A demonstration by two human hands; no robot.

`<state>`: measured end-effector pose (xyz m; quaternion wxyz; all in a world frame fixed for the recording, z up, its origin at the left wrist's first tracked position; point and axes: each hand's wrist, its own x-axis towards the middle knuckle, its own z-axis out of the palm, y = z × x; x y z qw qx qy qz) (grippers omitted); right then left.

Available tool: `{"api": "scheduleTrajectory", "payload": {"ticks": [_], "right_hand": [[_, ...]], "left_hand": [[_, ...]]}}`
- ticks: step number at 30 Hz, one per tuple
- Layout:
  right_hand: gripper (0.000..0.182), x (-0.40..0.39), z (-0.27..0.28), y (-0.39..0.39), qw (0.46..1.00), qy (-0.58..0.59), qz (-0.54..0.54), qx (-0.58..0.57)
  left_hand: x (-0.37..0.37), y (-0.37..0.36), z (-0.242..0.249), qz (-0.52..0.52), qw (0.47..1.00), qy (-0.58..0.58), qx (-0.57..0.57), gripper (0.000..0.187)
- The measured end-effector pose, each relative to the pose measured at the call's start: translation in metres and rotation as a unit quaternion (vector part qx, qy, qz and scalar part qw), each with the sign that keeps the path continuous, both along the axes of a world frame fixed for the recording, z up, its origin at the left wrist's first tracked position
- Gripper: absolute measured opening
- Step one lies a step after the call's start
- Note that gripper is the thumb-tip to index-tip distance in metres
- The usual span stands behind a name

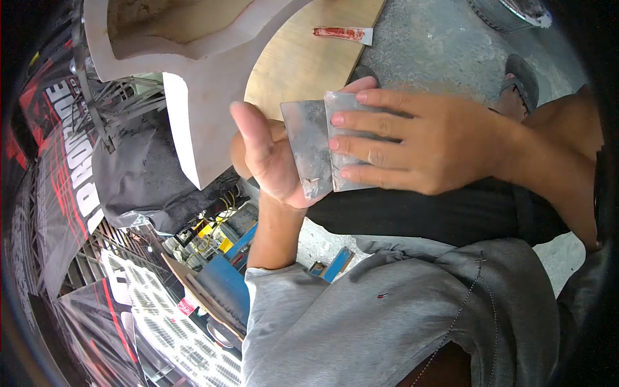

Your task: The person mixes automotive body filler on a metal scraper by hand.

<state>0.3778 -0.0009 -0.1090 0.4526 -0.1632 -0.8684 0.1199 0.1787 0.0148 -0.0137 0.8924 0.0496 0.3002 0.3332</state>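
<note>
Two flat grey metal spreaders, smeared with filler, overlap in front of me. The left spreader [304, 145] lies across the palm of my left hand [267, 155]; its thumb sticks out and most of its fingers are hidden behind the plates. My right hand [432, 142] is laid over the right spreader [342, 174], with its fingers along the face and its thumb out of sight. The edge of the right spreader rests over the left one's face.
A plywood board [293, 68] carries a tube with red paste [342, 33]. Beside it stands a large pale moulded panel [193, 71]. A metal can [506, 14] sits on the concrete floor. Left are a black cover [145, 168], blue equipment [222, 284] and a printed banner [68, 155].
</note>
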Motion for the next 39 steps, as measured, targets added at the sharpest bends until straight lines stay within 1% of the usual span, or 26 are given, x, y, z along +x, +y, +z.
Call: {"api": "scheduleTrajectory", "payload": {"ticks": [1,3,4,5,6,7,8,10,12,13,17,19,20,22,25,26,28,29,31,32,33,34,35,36,38,39], "right_hand": [[0.033,0.001,0.003,-0.004,1.0,-0.001,0.002,-0.001],[0.034,0.001,0.008,-0.012,0.998,0.024,0.032,-0.051],[0.034,0.001,0.008,-0.013,0.998,0.026,0.036,-0.052],[0.034,0.002,0.007,-0.014,0.997,0.035,0.038,-0.051],[0.034,0.003,0.005,-0.016,0.997,0.043,0.039,-0.05],[0.034,0.004,0.003,-0.017,0.997,0.043,0.041,-0.051],[0.034,0.006,0.002,-0.017,0.997,0.034,0.05,-0.056],[0.035,0.008,0.001,-0.021,0.996,0.023,0.058,-0.064],[0.036,0.007,0.001,-0.026,0.994,0.052,0.054,-0.084],[0.036,0.007,0.001,-0.027,0.993,0.053,0.055,-0.085],[0.035,0.006,0.0,-0.032,0.992,0.064,0.047,-0.095],[0.034,0.005,-0.001,-0.036,0.991,0.07,0.046,-0.101],[0.034,0.004,0.0,-0.038,0.99,0.078,0.046,-0.11],[0.033,0.006,0.002,-0.041,0.988,0.086,0.048,-0.121],[0.033,0.004,0.007,-0.045,0.984,0.099,0.053,-0.138],[0.033,0.003,0.009,-0.046,0.982,0.112,0.04,-0.145],[0.033,0.004,0.013,-0.044,0.98,0.124,0.025,-0.152],[0.032,0.008,0.018,-0.039,0.983,0.111,0.031,-0.145],[0.031,0.014,0.023,-0.032,0.984,0.102,0.041,-0.137],[0.029,0.018,0.024,-0.03,0.986,0.086,0.053,-0.132],[0.028,0.02,0.024,-0.028,0.987,0.071,0.063,-0.126],[0.028,0.02,0.023,-0.028,0.988,0.074,0.062,-0.122],[0.027,0.02,0.024,-0.029,0.988,0.067,0.069,-0.123],[0.025,0.019,0.025,-0.031,0.987,0.061,0.076,-0.125],[0.025,0.019,0.032,-0.034,0.986,0.066,0.072,-0.132],[0.025,0.019,0.034,-0.035,0.985,0.066,0.069,-0.143]], "left_hand": [[-0.001,0.0,-0.002,0.002,1.0,-0.001,-0.001,0.122],[-0.001,-0.002,-0.006,-0.025,0.999,0.023,-0.029,0.116],[0.001,-0.003,-0.006,-0.021,0.999,0.025,-0.03,0.116],[0.008,-0.003,-0.003,-0.064,0.988,0.142,0.01,0.112],[0.015,-0.003,-0.001,-0.108,0.96,0.255,0.05,0.107],[0.018,-0.004,-0.001,-0.076,0.967,0.243,0.031,0.099],[0.022,-0.006,-0.001,-0.075,0.967,0.242,0.029,0.099],[0.031,-0.008,0.0,-0.063,0.96,0.27,0.03,0.091],[0.038,-0.01,0.002,-0.067,0.957,0.281,0.019,0.087],[0.041,-0.011,0.004,-0.068,0.953,0.294,0.011,0.084],[0.05,-0.011,0.006,-0.056,0.939,0.338,-0.009,0.079],[0.048,-0.012,0.005,-0.045,0.957,0.285,-0.013,0.043],[0.048,-0.016,0.004,-0.043,0.958,0.284,-0.018,0.043],[0.052,-0.026,0.002,-0.015,0.956,0.285,0.068,0.04],[0.053,-0.037,0.0,0.022,0.936,0.285,0.203,0.034],[0.05,-0.038,-0.004,0.021,0.937,0.286,0.202,0.034],[0.044,-0.036,-0.016,0.033,0.874,0.318,0.365,0.036],[0.045,-0.032,-0.016,0.032,0.875,0.317,0.365,0.036],[0.046,-0.023,-0.01,0.023,0.936,0.279,0.212,0.052],[0.042,-0.02,-0.006,0.025,0.934,0.283,0.215,0.052],[0.037,-0.017,-0.002,0.025,0.967,0.203,0.149,0.064],[0.032,-0.013,0.002,0.022,0.989,0.12,0.083,0.076],[0.025,-0.01,0.002,0.013,0.989,0.108,0.099,0.095],[0.023,-0.009,0.001,0.01,0.988,0.112,0.102,0.095],[0.021,-0.009,-0.003,0.015,0.983,0.075,0.164,0.096],[0.021,-0.008,-0.005,0.015,0.983,0.077,0.165,0.096]]}}
